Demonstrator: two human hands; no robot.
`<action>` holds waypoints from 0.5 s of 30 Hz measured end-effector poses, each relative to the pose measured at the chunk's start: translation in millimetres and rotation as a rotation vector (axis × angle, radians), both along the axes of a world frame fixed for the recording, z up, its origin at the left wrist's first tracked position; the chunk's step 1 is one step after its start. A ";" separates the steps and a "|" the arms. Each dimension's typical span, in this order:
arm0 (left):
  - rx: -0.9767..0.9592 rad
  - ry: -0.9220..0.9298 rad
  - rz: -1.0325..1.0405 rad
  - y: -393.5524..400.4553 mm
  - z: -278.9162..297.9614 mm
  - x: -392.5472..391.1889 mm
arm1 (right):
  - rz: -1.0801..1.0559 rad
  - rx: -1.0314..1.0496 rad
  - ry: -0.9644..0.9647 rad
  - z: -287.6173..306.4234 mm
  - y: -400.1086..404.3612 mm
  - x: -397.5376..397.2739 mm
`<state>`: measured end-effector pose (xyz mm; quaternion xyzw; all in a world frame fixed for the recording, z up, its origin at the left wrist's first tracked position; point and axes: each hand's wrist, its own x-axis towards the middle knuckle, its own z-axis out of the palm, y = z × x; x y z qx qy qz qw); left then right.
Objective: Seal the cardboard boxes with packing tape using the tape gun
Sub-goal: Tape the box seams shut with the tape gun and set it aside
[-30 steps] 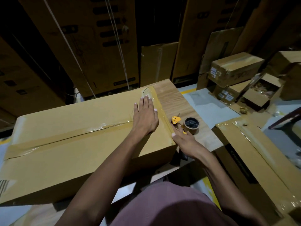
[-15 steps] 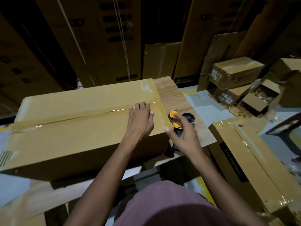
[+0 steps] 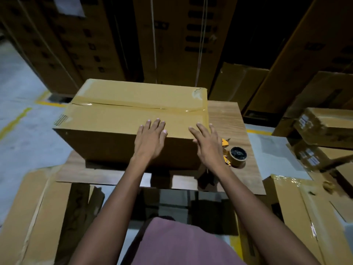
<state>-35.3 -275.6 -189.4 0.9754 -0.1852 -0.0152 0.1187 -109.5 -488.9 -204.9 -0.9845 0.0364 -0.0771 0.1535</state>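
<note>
A long cardboard box (image 3: 118, 119) lies on a wooden table (image 3: 227, 119), with clear tape along its top seam and down its right end. My left hand (image 3: 150, 138) rests flat on the box's near top edge, fingers straight. My right hand (image 3: 207, 144) lies open with spread fingers at the box's near right corner, holding nothing. The yellow tape gun (image 3: 234, 154) with its brown tape roll sits on the table just right of my right hand.
Taped boxes (image 3: 313, 211) stand low at the right, and smaller labelled boxes (image 3: 324, 127) are stacked further right. Flat cardboard (image 3: 38, 207) lies at the lower left. Tall stacked cartons (image 3: 172, 39) form a wall behind the table.
My right hand let go of the tape gun, which now sits on the table, and moved onto the box's right corner. My left hand slid back toward the near edge of the box.
</note>
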 end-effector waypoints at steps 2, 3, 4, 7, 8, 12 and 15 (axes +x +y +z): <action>-0.013 -0.013 0.033 9.6 -0.4 2.7 | -0.023 -0.031 0.000 4.0 -6.4 16.1; -0.009 -0.019 0.045 13.8 -0.5 3.8 | -0.045 -0.052 0.005 6.8 -8.3 23.1; -0.005 -0.021 0.054 17.6 -0.4 4.3 | -0.072 -0.060 0.012 10.1 -9.3 29.0; -0.017 -0.014 0.083 28.0 0.5 3.7 | -0.165 -0.030 0.022 20.5 -7.6 41.8; -0.029 -0.006 0.097 31.9 0.3 2.9 | -0.198 -0.010 0.029 23.5 -5.2 46.0; -0.104 0.044 0.146 48.6 -1.1 -0.5 | -0.300 0.087 0.134 33.9 22.4 55.0; -0.102 -0.004 0.186 63.2 -1.2 4.1 | -0.171 0.093 0.197 37.0 62.5 44.1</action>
